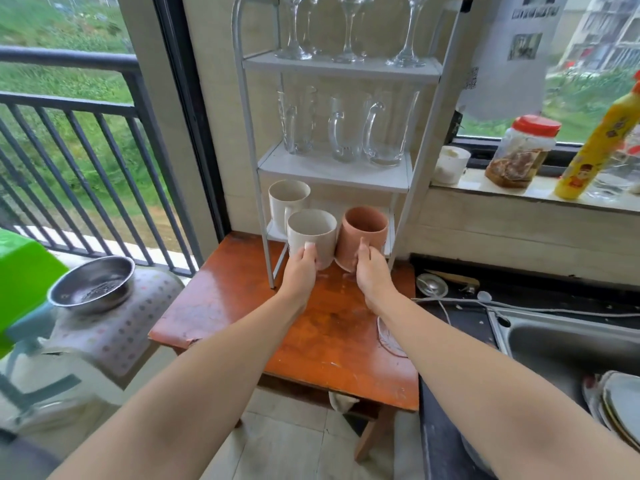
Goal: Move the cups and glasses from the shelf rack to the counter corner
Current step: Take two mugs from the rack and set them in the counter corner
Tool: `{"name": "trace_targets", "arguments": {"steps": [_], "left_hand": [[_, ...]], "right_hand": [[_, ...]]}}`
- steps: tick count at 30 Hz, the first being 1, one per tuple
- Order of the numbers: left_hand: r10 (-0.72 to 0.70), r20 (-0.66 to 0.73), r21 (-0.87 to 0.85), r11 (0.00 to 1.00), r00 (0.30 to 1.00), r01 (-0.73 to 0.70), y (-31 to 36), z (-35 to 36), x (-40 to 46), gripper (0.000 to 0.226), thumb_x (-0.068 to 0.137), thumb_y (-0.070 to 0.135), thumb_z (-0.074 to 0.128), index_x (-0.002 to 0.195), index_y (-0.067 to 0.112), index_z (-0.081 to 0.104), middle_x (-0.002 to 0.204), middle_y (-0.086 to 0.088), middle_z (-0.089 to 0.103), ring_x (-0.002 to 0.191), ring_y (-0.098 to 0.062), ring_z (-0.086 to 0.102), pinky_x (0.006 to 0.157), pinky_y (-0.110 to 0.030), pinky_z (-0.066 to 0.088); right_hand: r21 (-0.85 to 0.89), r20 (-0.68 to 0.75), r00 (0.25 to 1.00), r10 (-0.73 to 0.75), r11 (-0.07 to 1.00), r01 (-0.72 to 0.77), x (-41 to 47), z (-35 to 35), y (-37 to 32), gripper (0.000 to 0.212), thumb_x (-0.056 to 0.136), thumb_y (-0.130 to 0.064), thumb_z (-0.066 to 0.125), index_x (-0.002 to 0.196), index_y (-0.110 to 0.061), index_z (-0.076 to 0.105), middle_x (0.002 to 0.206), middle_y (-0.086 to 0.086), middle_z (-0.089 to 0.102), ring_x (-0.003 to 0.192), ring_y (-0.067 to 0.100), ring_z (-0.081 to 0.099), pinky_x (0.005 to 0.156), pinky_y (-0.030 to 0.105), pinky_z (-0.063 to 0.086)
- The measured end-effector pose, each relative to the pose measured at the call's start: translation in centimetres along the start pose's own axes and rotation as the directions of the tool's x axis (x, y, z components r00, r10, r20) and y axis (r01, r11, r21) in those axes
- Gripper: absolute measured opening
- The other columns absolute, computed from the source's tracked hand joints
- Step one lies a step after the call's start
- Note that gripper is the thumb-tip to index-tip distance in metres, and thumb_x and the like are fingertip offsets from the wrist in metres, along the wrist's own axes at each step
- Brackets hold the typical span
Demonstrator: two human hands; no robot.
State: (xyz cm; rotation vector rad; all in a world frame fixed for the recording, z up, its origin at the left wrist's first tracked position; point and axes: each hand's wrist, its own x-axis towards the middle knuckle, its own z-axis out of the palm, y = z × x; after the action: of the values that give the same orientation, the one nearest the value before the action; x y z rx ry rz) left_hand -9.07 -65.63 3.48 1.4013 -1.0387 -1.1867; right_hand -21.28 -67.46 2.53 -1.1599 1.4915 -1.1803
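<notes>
A white three-tier shelf rack (pixel 334 176) stands on an orange-brown wooden table (pixel 311 341). My left hand (pixel 300 271) grips the handle of a cream cup (pixel 311 233) at the front of the bottom tier. My right hand (pixel 372 271) grips the handle of a pink cup (pixel 363 233) beside it. A second cream cup (pixel 288 200) stands behind them on the bottom tier. Three clear glass mugs (pixel 346 128) fill the middle tier. Several wine glasses (pixel 349 29) stand on the top tier.
To the right lie a dark counter (pixel 460 320), a steel sink (pixel 571 344) and stacked plates (pixel 616 407). The window sill holds a white cup (pixel 450 164), a red-lidded jar (pixel 523 150) and a yellow bottle (pixel 599 140). A steel bowl (pixel 92 284) sits left, by the railing.
</notes>
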Motion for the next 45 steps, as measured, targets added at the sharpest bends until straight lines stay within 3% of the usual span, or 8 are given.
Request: {"name": "trace_targets", "arguments": {"steps": [3,7,13,19,27,33,41,45], "left_hand": [[-0.001,0.026,-0.015,1.0,1.0,0.001,-0.5,-1.2,-2.0,0.036,0.102,0.032,0.03,0.072,0.018,0.045,0.067,0.003,0.041,0.066,-0.011,0.043,0.088,-0.044,0.05],[0.029,0.083,-0.017,0.999,0.996,-0.027,-1.3,-2.6,-6.0,0.037,0.103,0.03,0.03,0.072,0.015,0.045,0.067,0.001,0.04,0.065,-0.012,0.043,0.079,-0.037,0.049],[0.006,0.223,0.047,0.999,0.975,-0.017,-3.3,-4.7,-13.3,0.041,0.103,0.028,0.029,0.066,0.018,0.043,0.065,0.0,0.039,0.062,-0.012,0.041,0.07,-0.028,0.05],[-0.139,0.355,0.075,0.99,0.925,0.12,-5.8,-2.6,-19.4,0.032,0.102,0.028,0.031,0.078,0.015,0.047,0.067,0.0,0.042,0.07,-0.015,0.044,0.078,-0.034,0.047],[-0.191,0.608,0.177,0.979,0.77,0.103,-9.2,5.1,-30.8,0.038,0.098,0.021,0.037,0.061,0.018,0.043,0.062,-0.002,0.041,0.061,-0.014,0.043,0.051,-0.02,0.045],[-0.301,0.775,0.302,0.949,0.556,0.092,-11.8,10.6,-42.8,0.024,0.097,0.02,0.035,0.078,0.014,0.05,0.076,-0.002,0.049,0.077,-0.014,0.053,0.069,-0.029,0.048],[-0.369,0.833,0.407,0.913,0.413,-0.005,-15.9,17.5,-60.6,0.032,0.091,0.015,0.037,0.059,0.015,0.038,0.065,-0.002,0.039,0.052,-0.014,0.046,0.068,-0.031,0.045],[-0.347,0.878,0.38,0.924,0.329,-0.039,-16.8,20.8,-69.2,0.032,0.093,0.014,0.037,0.061,0.012,0.041,0.07,-0.003,0.04,0.064,-0.016,0.044,0.059,-0.028,0.048]], "right_hand": [[0.018,-0.045,0.999,-0.008,1.0,0.008,-2.6,-0.5,0.7,0.042,0.104,-0.041,0.026,0.073,-0.021,0.047,0.071,-0.002,0.046,0.067,0.017,0.049,0.067,0.031,0.05],[0.092,-0.129,0.991,0.018,0.996,-0.006,-7.5,-0.6,2.0,0.04,0.103,-0.038,0.033,0.069,-0.02,0.045,0.064,-0.003,0.04,0.062,0.015,0.04,0.068,0.038,0.041],[0.217,-0.294,0.946,0.135,0.973,-0.071,-17.0,-1.0,4.5,0.037,0.102,-0.036,0.033,0.071,-0.021,0.047,0.063,-0.004,0.039,0.058,0.012,0.042,0.063,0.03,0.041],[0.324,-0.479,0.844,0.243,0.942,-0.088,-26.4,-5.6,7.3,0.041,0.102,-0.026,0.038,0.062,-0.02,0.038,0.056,-0.003,0.03,0.049,0.011,0.031,0.047,0.023,0.032],[0.446,-0.707,0.566,0.423,0.889,-0.106,-40.6,-14.0,12.9,0.04,0.102,-0.027,0.038,0.063,-0.019,0.04,0.058,0.0,0.033,0.05,0.014,0.035,0.046,0.025,0.034],[0.5,-0.796,0.334,0.505,0.859,-0.109,-53.0,-20.4,17.1,0.038,0.102,-0.033,0.038,0.066,-0.024,0.044,0.063,-0.002,0.04,0.049,0.015,0.038,0.053,0.028,0.036],[0.476,-0.858,0.15,0.491,0.87,-0.13,-71.6,-29.4,20.2,0.044,0.101,-0.038,0.04,0.062,-0.018,0.041,0.06,-0.001,0.038,0.048,0.016,0.04,0.053,0.03,0.038],[0.464,-0.881,0.045,0.472,0.878,-0.119,-79.8,-33.7,20.9,0.044,0.101,-0.036,0.039,0.061,-0.018,0.041,0.059,-0.001,0.039,0.048,0.016,0.041,0.052,0.029,0.038]]}}
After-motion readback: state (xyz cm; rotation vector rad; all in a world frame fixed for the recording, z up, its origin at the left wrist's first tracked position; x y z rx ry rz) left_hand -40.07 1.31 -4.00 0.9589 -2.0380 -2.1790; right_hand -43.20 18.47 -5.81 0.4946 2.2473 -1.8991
